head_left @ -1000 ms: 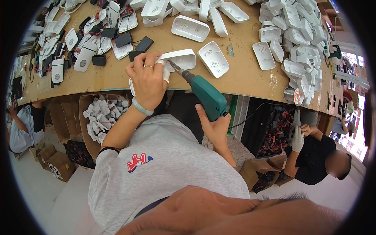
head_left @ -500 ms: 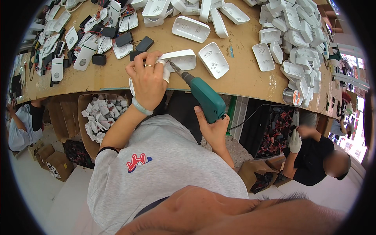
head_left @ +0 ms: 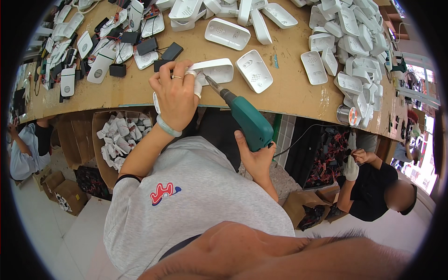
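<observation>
In the head view, a brown tabletop (head_left: 289,100) spans the upper part, its near edge bent by the lens. Below it on the left stands a cardboard box (head_left: 105,175) of white pieces; on the right, a dark crate (head_left: 298,156) holds black parts with red wires. A pale floor (head_left: 60,242) shows lower down, and a co-worker (head_left: 373,193) in a dark top is at the right.

White covers (head_left: 101,67) and wired black boxes (head_left: 172,51) crowd the tabletop's left side, the nearest boxes lying just beyond the left hand (head_left: 179,91). White shells (head_left: 349,21) heap up at the right and along the far side, with a wire spool (head_left: 345,115) by the near edge. A loose shell (head_left: 254,71) lies hollow side up, just right of the worked shell (head_left: 219,73).

That worked shell sits near the tabletop's front edge, its long axis running roughly left to right, its hollow turned toward the wearer. The left hand's grip is closed on its left end, hiding it. The right hand's (head_left: 257,161) grip is wrapped around the rear of a green power tool (head_left: 252,122), which slants up and left, its tip at the hollow; whether it touches is hard to tell.
</observation>
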`<action>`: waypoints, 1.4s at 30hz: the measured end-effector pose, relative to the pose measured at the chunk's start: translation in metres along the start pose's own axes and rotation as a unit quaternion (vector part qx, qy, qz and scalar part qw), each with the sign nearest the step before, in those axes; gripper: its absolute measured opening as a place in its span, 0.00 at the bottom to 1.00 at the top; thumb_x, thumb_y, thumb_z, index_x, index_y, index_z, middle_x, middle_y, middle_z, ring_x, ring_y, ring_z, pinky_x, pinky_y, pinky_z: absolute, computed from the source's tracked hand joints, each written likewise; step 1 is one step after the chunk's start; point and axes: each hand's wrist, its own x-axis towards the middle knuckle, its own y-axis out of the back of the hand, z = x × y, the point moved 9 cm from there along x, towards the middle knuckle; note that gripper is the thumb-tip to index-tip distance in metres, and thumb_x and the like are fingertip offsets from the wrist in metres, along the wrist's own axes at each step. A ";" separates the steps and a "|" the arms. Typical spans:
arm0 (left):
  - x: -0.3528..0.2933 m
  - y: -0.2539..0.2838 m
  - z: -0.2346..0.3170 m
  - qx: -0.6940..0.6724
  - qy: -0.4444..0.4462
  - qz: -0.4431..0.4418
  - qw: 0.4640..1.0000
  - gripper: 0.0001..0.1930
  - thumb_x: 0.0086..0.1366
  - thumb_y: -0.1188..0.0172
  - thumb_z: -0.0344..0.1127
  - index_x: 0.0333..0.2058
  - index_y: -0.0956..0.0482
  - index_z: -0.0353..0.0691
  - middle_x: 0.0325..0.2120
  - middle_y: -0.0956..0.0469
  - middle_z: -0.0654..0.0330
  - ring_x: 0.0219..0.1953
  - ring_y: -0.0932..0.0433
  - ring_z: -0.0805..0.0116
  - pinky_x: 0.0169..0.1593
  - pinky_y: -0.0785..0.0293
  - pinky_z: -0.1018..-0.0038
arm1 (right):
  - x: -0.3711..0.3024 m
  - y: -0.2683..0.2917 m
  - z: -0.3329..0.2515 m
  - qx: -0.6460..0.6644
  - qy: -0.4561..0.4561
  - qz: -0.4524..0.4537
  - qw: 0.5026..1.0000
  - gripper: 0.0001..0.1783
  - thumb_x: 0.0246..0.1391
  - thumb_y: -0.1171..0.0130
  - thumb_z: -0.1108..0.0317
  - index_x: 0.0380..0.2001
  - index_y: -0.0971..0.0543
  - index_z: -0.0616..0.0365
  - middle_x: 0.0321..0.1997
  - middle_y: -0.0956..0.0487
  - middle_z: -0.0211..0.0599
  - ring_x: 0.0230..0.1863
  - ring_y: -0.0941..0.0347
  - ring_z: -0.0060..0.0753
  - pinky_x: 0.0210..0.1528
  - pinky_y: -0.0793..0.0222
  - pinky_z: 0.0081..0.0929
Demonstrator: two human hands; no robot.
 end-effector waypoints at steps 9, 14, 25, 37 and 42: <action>0.001 0.001 0.001 0.004 0.000 -0.003 1.000 0.12 0.48 0.34 0.26 0.34 0.19 0.37 0.49 0.24 0.65 0.52 0.31 0.57 0.50 0.44 0.58 | -0.013 0.015 0.009 0.078 -0.030 0.052 0.995 0.15 0.54 0.28 0.66 0.39 0.19 0.64 0.31 0.18 0.33 0.31 0.25 0.21 0.36 0.29 0.22; -0.001 0.003 0.000 0.028 0.001 -0.021 0.999 0.12 0.51 0.34 0.28 0.37 0.19 0.37 0.51 0.24 0.62 0.54 0.31 0.56 0.53 0.43 0.57 | -0.016 0.016 0.014 0.109 -0.052 0.058 0.991 0.13 0.54 0.29 0.66 0.37 0.18 0.65 0.30 0.17 0.31 0.32 0.26 0.19 0.36 0.30 0.20; -0.059 0.055 -0.012 -0.107 -0.262 -0.187 0.941 0.18 0.51 0.38 0.28 0.43 0.15 0.43 0.46 0.20 0.62 0.44 0.24 0.60 0.45 0.28 0.66 | -0.021 0.034 0.014 0.154 -0.043 0.097 0.982 0.12 0.53 0.29 0.72 0.38 0.18 0.67 0.33 0.18 0.31 0.33 0.25 0.20 0.37 0.29 0.20; -0.011 0.022 -0.019 -0.214 -0.035 -0.060 0.974 0.16 0.49 0.34 0.26 0.40 0.16 0.39 0.31 0.22 0.58 0.37 0.25 0.58 0.40 0.28 0.64 | -0.018 0.021 0.009 0.152 -0.069 0.064 0.984 0.12 0.53 0.29 0.70 0.36 0.18 0.66 0.30 0.18 0.27 0.30 0.26 0.17 0.34 0.30 0.19; -0.001 0.014 -0.002 -0.081 -0.062 0.015 0.995 0.14 0.50 0.35 0.26 0.39 0.15 0.40 0.31 0.22 0.60 0.36 0.26 0.60 0.41 0.30 0.64 | -0.010 0.015 0.010 0.127 -0.045 0.061 0.989 0.12 0.54 0.29 0.68 0.36 0.18 0.65 0.29 0.17 0.29 0.29 0.25 0.18 0.34 0.30 0.20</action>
